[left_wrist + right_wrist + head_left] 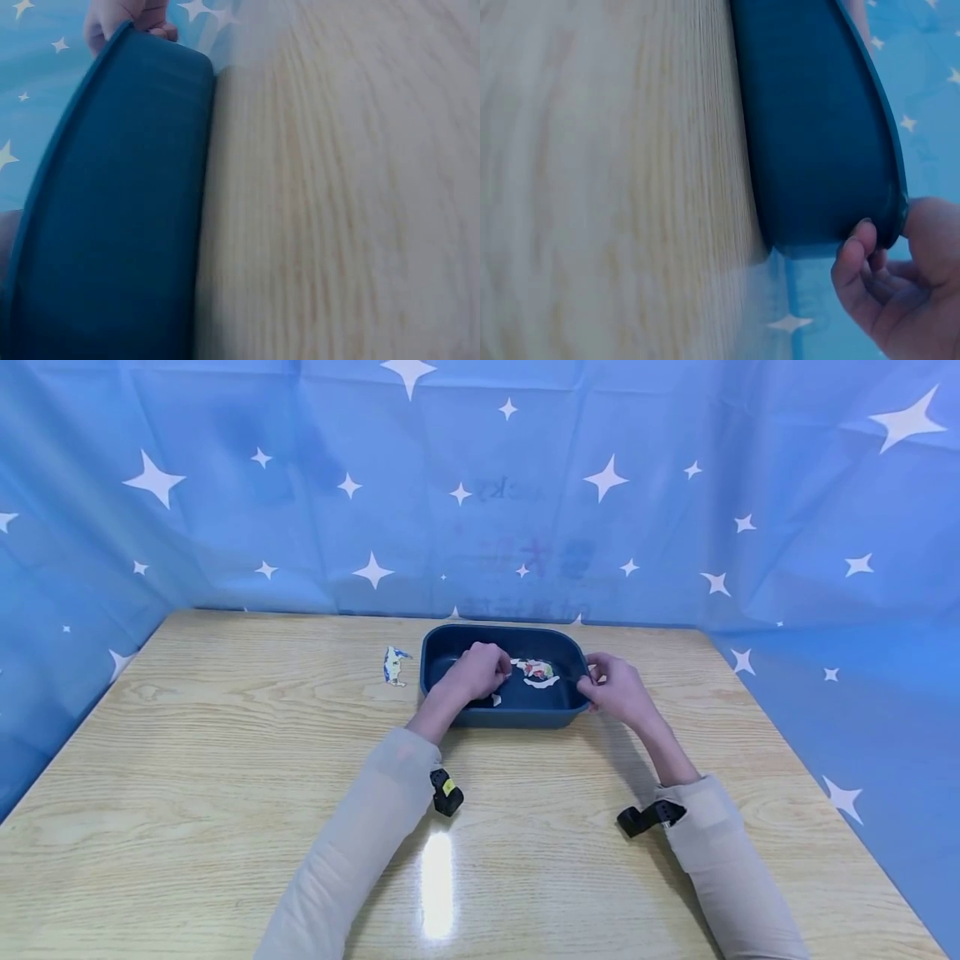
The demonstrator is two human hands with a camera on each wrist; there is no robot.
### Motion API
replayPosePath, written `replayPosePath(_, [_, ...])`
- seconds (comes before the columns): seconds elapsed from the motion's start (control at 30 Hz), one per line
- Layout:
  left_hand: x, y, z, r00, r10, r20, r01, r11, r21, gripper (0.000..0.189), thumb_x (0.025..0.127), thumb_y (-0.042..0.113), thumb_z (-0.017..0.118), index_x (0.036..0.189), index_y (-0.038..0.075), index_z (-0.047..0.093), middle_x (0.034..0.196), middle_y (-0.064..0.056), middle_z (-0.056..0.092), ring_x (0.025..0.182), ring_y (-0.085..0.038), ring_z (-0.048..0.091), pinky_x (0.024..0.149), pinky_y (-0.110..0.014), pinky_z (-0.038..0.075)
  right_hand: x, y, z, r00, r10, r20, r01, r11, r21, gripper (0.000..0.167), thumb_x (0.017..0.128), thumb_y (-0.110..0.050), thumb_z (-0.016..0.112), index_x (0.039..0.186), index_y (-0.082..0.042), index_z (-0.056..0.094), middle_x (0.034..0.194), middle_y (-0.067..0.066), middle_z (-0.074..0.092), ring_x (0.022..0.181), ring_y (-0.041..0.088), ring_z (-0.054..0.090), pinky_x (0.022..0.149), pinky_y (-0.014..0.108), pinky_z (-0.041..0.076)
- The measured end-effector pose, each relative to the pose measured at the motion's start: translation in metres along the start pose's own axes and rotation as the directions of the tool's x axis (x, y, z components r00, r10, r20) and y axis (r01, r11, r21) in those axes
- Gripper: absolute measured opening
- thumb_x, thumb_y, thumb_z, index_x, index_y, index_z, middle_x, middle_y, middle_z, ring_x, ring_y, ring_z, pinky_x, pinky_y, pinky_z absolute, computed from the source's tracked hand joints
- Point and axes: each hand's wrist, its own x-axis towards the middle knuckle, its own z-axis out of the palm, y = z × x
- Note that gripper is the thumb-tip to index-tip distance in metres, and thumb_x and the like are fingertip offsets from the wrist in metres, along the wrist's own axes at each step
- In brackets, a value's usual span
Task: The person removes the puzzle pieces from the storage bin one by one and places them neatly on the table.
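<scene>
A dark blue rectangular bin (517, 718) stands on the wooden table. My left hand (474, 672) reaches over its near wall, fingers curled downward inside it. A small pale bit shows at those fingertips, and I cannot tell whether they grip it. Torn colourful paper scraps (538, 670) lie on the bin's floor right of that hand, with a small white scrap (497, 700) close to the near wall. At the right end, my right hand (617, 687) pinches the bin's rim. The right wrist view shows the thumb and fingers of my right hand (911, 289) around that edge.
Outside the bin, left of it, lies a blue and white torn paper piece (393, 667) on the table (225, 760). A blue curtain (300, 535) with white stars hangs behind and along the sides. Black wrist cameras (447, 793) sit on both sleeves.
</scene>
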Motion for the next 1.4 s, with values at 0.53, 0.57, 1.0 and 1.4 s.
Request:
replayPosePath(0.53, [-0.030, -0.009, -0.027, 0.983, 0.002, -0.185, -0.072, 0.924, -0.375, 0.015, 0.100, 0.016, 0.066, 0.103, 0.004, 0.075, 0.095, -0.013, 0.073, 0.078, -0.020, 0.067, 0.073, -0.031, 0.055, -0.005, 0.002, -0.011, 0.994, 0.010, 0.110, -0.013, 0.999, 0.029, 0.046, 0.099, -0.008, 0.053, 0.140, 0.010, 0.043, 0.085, 0.013, 0.057, 0.063, 0.034, 0.068, 0.064, 0.033, 0.057])
replayPosePath(0.57, [-0.032, -0.010, -0.029, 0.981, -0.010, -0.192, -0.069, 0.914, -0.400, 0.015, 0.100, 0.015, 0.066, 0.103, 0.004, 0.075, 0.095, -0.014, 0.073, 0.079, -0.021, 0.067, 0.074, -0.030, 0.055, -0.005, 0.002, -0.011, 0.994, 0.008, 0.112, -0.012, 0.999, 0.034, 0.045, 0.099, -0.007, 0.053, 0.140, 0.010, 0.043, 0.085, 0.013, 0.057, 0.063, 0.034, 0.068, 0.064, 0.032, 0.057])
replayPosePath(1.0, [-0.067, -0.048, -0.060, 0.927, -0.204, -0.316, -0.032, 0.794, -0.607, 0.014, 0.096, 0.011, 0.071, 0.104, 0.000, 0.074, 0.096, -0.019, 0.073, 0.087, -0.038, 0.071, 0.081, -0.046, 0.059, -0.006, -0.004, -0.010, 0.993, -0.001, 0.122, -0.003, 1.000, 0.027, 0.049, 0.099, -0.007, 0.053, 0.143, 0.011, 0.041, 0.082, 0.011, 0.056, 0.060, 0.030, 0.068, 0.064, 0.033, 0.057])
replayPosePath(1.4, [-0.096, -0.095, -0.077, 0.886, -0.399, -0.237, 0.170, 0.755, -0.634, 0.023, 0.100, 0.009, 0.064, 0.113, -0.008, 0.071, 0.110, -0.026, 0.069, 0.076, -0.009, 0.066, 0.082, -0.032, 0.058, -0.003, -0.001, -0.008, 0.993, 0.006, 0.118, -0.004, 1.000, -0.015, 0.047, 0.101, -0.008, 0.051, 0.143, 0.009, 0.041, 0.084, 0.013, 0.057, 0.063, 0.036, 0.068, 0.066, 0.037, 0.056])
